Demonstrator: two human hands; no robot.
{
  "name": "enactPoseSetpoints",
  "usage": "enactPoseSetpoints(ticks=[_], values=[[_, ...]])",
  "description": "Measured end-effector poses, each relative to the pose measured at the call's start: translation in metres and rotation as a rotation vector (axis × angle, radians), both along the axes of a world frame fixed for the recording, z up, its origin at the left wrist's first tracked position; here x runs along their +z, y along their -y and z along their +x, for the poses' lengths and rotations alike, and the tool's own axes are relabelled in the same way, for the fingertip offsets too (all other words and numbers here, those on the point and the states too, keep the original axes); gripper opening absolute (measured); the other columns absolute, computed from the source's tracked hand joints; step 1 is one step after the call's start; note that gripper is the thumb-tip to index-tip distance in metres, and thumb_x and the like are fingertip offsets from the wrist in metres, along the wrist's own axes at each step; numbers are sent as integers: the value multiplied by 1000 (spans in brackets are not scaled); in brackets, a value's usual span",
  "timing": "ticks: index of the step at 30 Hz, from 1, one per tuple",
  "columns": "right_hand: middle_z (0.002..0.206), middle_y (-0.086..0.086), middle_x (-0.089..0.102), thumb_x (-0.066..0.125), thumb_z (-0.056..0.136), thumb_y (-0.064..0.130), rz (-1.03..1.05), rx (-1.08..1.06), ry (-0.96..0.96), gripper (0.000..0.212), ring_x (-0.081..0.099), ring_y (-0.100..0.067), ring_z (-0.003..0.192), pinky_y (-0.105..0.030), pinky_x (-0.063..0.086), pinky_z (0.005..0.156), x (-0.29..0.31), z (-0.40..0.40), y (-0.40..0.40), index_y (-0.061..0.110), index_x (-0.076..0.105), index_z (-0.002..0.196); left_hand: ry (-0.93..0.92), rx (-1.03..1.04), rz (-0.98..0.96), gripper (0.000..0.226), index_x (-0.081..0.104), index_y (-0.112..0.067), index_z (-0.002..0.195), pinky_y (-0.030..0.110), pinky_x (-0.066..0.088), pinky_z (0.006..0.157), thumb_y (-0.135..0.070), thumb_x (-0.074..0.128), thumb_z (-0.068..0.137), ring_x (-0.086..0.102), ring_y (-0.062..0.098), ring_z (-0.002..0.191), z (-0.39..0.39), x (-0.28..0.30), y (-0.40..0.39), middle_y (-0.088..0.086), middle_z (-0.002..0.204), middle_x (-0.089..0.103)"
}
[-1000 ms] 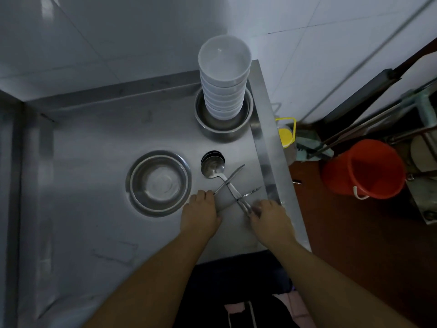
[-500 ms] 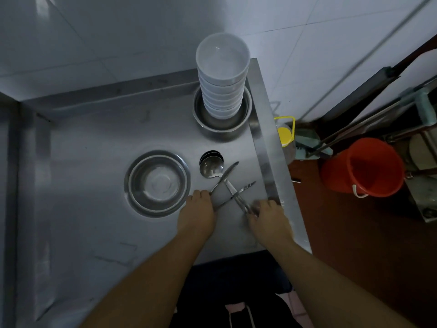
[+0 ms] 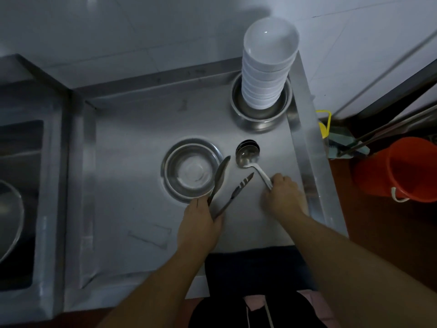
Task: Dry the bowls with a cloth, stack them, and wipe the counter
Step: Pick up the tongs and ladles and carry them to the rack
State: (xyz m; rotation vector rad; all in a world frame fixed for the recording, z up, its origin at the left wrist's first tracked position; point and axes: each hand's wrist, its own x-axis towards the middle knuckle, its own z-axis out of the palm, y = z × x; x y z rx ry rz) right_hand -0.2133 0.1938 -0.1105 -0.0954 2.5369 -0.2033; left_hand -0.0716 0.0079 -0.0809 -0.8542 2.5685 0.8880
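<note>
A tall stack of white bowls (image 3: 267, 72) stands inside a steel bowl (image 3: 260, 119) at the counter's far right corner. A second, empty steel bowl (image 3: 189, 169) sits mid-counter. My left hand (image 3: 201, 221) grips the handles of a metal spoon (image 3: 221, 176) and a slotted utensil (image 3: 238, 190), lifted over the steel counter (image 3: 132, 162). My right hand (image 3: 281, 195) holds the handles of several nested ladle spoons (image 3: 247, 156) that lie on the counter. No cloth is in view.
A sink basin (image 3: 21, 185) with a metal bowl lies at the left. Right of the counter edge, on the floor, stand an orange bucket (image 3: 402, 166) and a yellow-handled container (image 3: 324, 126). Tiled wall behind.
The crossed utensils have been separated: my left hand pulled the spoon and slotted utensil leftward, my right hand keeps the ladle spoons. The view shifted, bringing the sink into sight.
</note>
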Motion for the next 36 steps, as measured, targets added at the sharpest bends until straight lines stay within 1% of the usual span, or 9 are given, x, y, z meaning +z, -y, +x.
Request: enactPoseSetpoints(ticks=[5,13,16,18,21,23,28,33,36], values=[[129,-18,58,50,104,12,17,-14,17,23,57,-42,121,-46,47,96,-10,-3,4,7,54,126,15,33,13,56,54,-20,141,42,52,97,-35,74,91,56,25,123,19,-4,7,2,129,59],[128,-21,51,45,103,3,3,57,44,20,58,-45,113,-50,48,89,-9,-2,5,2,50,123,-3,8,-3,52,55,-16,136,40,51,99,-36,74,92,56,24,119,31,-6,12,4,125,60],[119,-18,56,43,104,8,8,38,61,12,61,-41,100,-43,43,77,0,-4,9,10,47,115,-7,0,-2,50,55,-17,136,39,51,97,-36,72,93,55,23,119,34,-3,16,3,125,59],[109,-17,61,42,103,13,11,10,74,4,59,-37,91,-43,45,75,6,-5,11,14,44,106,-10,-5,-3,50,54,-17,137,40,52,98,-36,71,94,55,23,119,35,1,18,3,125,58],[111,-18,65,42,105,23,-11,-48,48,16,64,-39,99,-43,49,80,13,-7,15,11,51,108,-13,-9,-5,49,54,-16,138,43,51,101,-34,71,95,54,23,120,37,6,21,4,126,57],[114,-20,66,43,106,23,-14,-62,20,21,65,-40,104,-42,48,80,15,-9,17,8,57,110,-8,-13,-11,47,55,-15,136,45,52,100,-34,70,96,55,24,119,38,11,23,4,126,57],[115,-20,68,49,105,21,3,-64,27,17,67,-40,106,-37,47,78,22,-15,20,9,61,103,-1,-26,-48,43,54,-16,134,43,53,96,-36,66,98,54,22,118,42,25,29,4,125,56],[114,-17,69,52,107,31,5,-34,41,26,68,-36,103,-35,48,75,41,-8,16,9,63,101,-17,0,-57,40,55,-17,132,43,55,93,-36,64,98,54,22,115,45,41,36,3,121,56],[116,-17,70,51,108,32,32,34,53,28,69,-35,107,-36,53,80,56,7,8,7,65,107,-22,15,-68,41,54,-17,133,44,55,93,-38,63,99,55,24,117,46,52,37,4,123,56]])
